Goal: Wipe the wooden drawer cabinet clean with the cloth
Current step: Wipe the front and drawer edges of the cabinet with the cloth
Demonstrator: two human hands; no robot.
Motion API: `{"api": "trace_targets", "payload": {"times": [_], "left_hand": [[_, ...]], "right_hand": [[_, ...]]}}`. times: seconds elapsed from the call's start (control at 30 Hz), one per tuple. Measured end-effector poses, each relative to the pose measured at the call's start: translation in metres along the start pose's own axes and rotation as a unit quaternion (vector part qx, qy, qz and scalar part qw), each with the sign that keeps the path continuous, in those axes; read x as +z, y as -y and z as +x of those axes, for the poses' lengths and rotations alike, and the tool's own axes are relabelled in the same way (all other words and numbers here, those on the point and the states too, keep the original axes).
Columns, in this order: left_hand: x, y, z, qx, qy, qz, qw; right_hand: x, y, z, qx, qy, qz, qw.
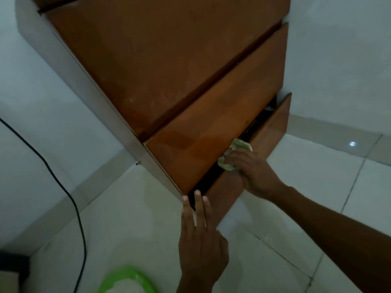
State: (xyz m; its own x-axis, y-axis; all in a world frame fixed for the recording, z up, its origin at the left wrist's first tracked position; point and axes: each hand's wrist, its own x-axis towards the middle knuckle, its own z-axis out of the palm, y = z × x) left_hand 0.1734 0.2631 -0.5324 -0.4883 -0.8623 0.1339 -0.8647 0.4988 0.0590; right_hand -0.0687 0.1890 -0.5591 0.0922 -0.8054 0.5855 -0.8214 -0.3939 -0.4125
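Cabinet [160, 60] stands against the wall [338, 60], floor [317, 187] in front. 3 drawer fronts stack top to bottom; the bottom drawer [268, 149] sits pulled out a bit below the middle drawer [203, 149]. Your right hand [251, 172] holds the cloth [232, 154] at the gap betw. those 2. Your left hand [198, 235] touches the bottom drawer's left end w/ straight fingers. A cable [63, 187] runs left of the cabinet. A basin [124, 278] lies on the floor, left of your left forearm.

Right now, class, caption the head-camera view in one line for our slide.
Right hand grips a crumpled green cloth at the open bottom drawer; left hand, fingers straight, touches the wooden drawer cabinet.
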Motion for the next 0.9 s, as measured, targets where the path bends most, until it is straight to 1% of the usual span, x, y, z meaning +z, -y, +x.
{"api": "trace_targets", "payload": {"times": [0.07, 0.2, 0.3, 0.37, 0.43, 0.53, 0.63, 0.73, 0.8, 0.9], "left_hand": [[0.003, -0.004, 0.001, -0.005, -0.006, -0.005, 1.0], [0.01, -0.023, 0.013, 0.052, 0.002, -0.02, 0.998], [0.012, -0.031, 0.048, 0.071, 0.006, 0.026, 0.997], [0.009, -0.028, 0.074, 0.107, 0.009, 0.068, 0.992], [0.004, -0.025, 0.101, 0.166, 0.018, 0.106, 0.98], [0.0, -0.026, 0.145, 0.262, 0.021, 0.165, 0.951], [0.0, -0.036, 0.185, 0.315, 0.024, 0.208, 0.926], [0.006, -0.056, 0.209, 0.331, 0.021, 0.205, 0.921], [0.01, -0.064, 0.215, 0.329, 0.023, 0.202, 0.922], [0.015, -0.066, 0.216, 0.332, 0.008, 0.187, 0.925]], "right_hand": [[-0.008, -0.015, 0.006, 0.025, -0.02, -0.003, 0.999], [-0.024, -0.049, 0.014, 0.071, -0.05, -0.006, 0.996], [-0.03, -0.073, 0.02, 0.104, -0.065, -0.01, 0.992], [-0.035, -0.087, 0.024, 0.108, -0.074, -0.008, 0.991], [-0.042, -0.103, 0.029, 0.109, -0.081, -0.011, 0.991], [-0.05, -0.13, 0.037, 0.125, -0.095, -0.011, 0.988], [-0.06, -0.154, 0.046, 0.151, -0.111, 0.021, 0.982], [-0.068, -0.174, 0.053, 0.164, -0.137, 0.025, 0.977], [-0.069, -0.182, 0.055, 0.215, -0.145, 0.033, 0.965], [-0.064, -0.198, 0.054, 0.276, -0.145, -0.019, 0.95]]}}
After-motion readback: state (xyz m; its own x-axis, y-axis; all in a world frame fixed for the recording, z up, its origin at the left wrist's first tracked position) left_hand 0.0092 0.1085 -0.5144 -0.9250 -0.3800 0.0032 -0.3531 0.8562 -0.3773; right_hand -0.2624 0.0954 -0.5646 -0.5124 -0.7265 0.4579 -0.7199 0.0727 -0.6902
